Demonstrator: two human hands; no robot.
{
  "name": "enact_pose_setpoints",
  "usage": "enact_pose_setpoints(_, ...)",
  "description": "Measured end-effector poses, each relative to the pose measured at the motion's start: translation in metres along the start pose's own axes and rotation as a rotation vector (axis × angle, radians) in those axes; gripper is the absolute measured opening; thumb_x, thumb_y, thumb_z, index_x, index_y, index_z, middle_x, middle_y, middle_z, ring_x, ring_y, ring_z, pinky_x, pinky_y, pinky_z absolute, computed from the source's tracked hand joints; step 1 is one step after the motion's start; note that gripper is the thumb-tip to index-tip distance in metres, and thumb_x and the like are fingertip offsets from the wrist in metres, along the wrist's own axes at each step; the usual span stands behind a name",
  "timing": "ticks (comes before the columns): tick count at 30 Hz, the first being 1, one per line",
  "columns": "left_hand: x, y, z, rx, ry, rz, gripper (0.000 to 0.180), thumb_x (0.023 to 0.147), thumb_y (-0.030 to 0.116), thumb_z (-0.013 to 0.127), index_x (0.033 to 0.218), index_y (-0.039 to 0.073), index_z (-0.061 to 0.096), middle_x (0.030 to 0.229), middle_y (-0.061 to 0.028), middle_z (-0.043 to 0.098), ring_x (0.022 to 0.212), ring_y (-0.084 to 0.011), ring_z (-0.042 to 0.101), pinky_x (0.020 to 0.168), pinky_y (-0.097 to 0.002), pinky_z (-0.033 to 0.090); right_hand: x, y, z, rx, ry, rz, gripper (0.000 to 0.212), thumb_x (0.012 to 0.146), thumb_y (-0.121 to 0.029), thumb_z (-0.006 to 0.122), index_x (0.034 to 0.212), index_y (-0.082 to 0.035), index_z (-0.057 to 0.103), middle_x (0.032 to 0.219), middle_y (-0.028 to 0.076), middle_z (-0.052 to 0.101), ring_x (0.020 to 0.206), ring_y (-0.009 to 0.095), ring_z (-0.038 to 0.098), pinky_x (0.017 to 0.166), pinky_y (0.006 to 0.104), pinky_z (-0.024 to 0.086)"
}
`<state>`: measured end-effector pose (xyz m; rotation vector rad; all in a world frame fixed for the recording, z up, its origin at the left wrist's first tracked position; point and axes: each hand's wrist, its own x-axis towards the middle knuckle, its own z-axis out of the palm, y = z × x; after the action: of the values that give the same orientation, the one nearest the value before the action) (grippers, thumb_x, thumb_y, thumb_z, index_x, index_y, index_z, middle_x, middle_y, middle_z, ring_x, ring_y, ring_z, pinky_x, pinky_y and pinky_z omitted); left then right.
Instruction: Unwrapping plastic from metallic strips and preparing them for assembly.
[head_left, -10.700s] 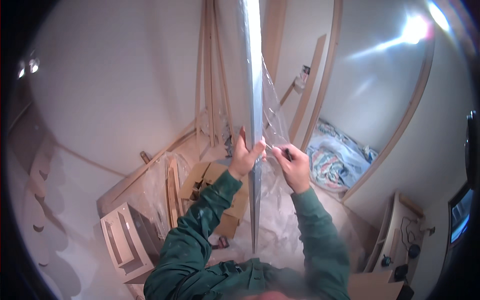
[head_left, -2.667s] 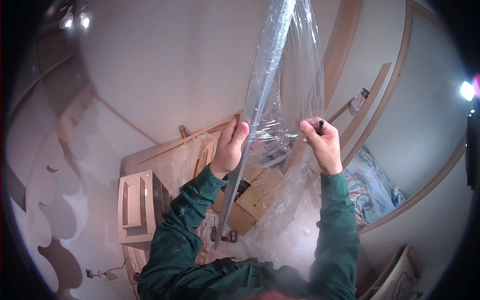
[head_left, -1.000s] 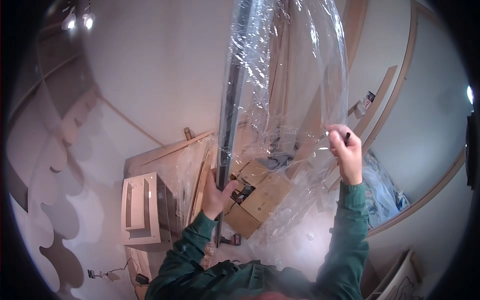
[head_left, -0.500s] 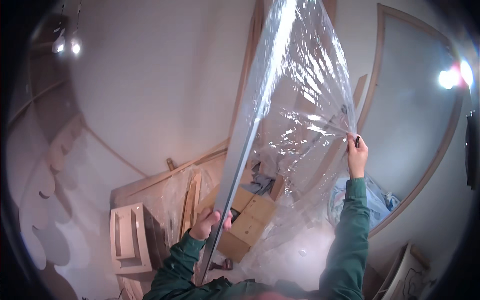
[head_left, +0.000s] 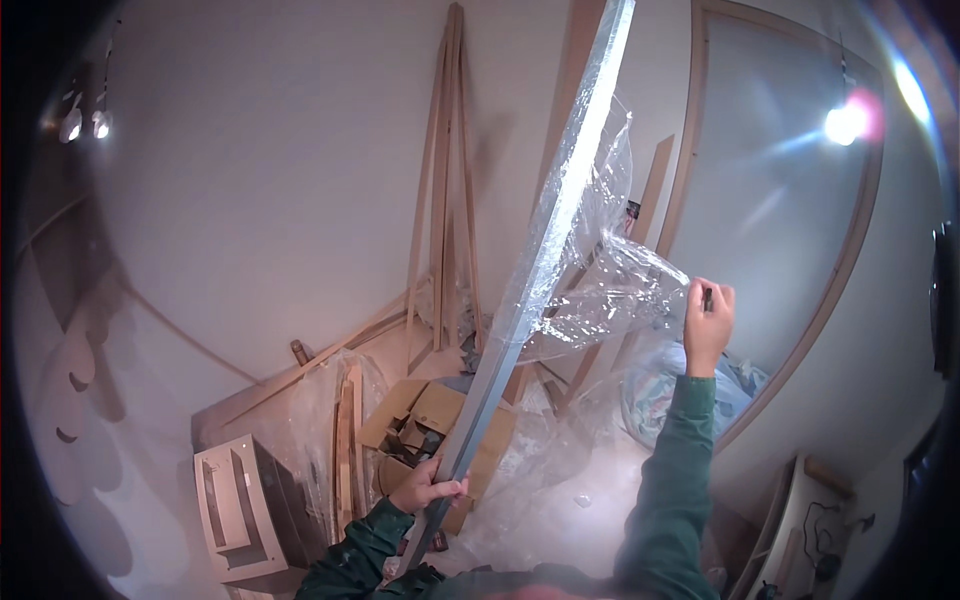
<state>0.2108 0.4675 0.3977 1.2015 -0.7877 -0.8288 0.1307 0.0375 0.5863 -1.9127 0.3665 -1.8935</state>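
A long grey flat-sided bar [head_left: 480, 400] slants across the view from my lap up to the top edge. My left hand [head_left: 428, 487] is closed around its lower part. Clear plastic film [head_left: 590, 300] clings to the bar's upper part and stretches out to the right in a bunched strand. The end of that strand is gripped in my right hand [head_left: 709, 318], raised at arm's length. A small dark object [head_left: 708, 299] shows in the same fist; its kind is unclear.
An open cardboard box [head_left: 480, 420] with dark things inside stands beyond my left hand. Wooden strips [head_left: 440, 200] lean on the back wall. At left is a pale drawer-like unit [head_left: 238, 510]. A bulging plastic bag [head_left: 660, 400] sits by the large framed panel [head_left: 790, 200].
The wide sheet of film has drawn down into a narrower, bunched strand. More of the wall and leaning strips shows, and the view has shifted. Both hands keep their hold.
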Motion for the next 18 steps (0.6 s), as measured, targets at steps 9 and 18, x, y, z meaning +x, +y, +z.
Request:
enact_pose_setpoints(9, 0.073, 0.056, 0.065, 0.061, 0.028, 0.074, 0.032, 0.089, 0.012, 0.059, 0.115, 0.001, 0.046, 0.078, -0.0049, 0.057, 0.068, -0.0124, 0.058, 0.063, -0.0275, 0.050, 0.012, -0.059, 0.037, 0.719, -0.322, 0.139, 0.052, 0.095, -0.025, 0.056, 0.137, 0.001, 0.041, 0.121, 0.012, 0.056, 0.088, 0.013, 0.061, 0.073, 0.0243, 0.049)
enact_pose_setpoints(18, 0.127, 0.002, 0.089, -0.086, -0.302, 0.105, 0.034, 0.090, 0.028, 0.059, 0.106, 0.000, 0.050, 0.078, -0.0043, 0.057, 0.065, -0.0112, 0.054, 0.056, -0.0260, 0.046, 0.005, 0.017, 0.003, 0.696, -0.321, 0.408, 0.022, 0.094, -0.025, 0.060, 0.082, -0.007, 0.064, 0.063, -0.012, 0.043, 0.054, -0.001, 0.033, 0.047, 0.0187, 0.024)
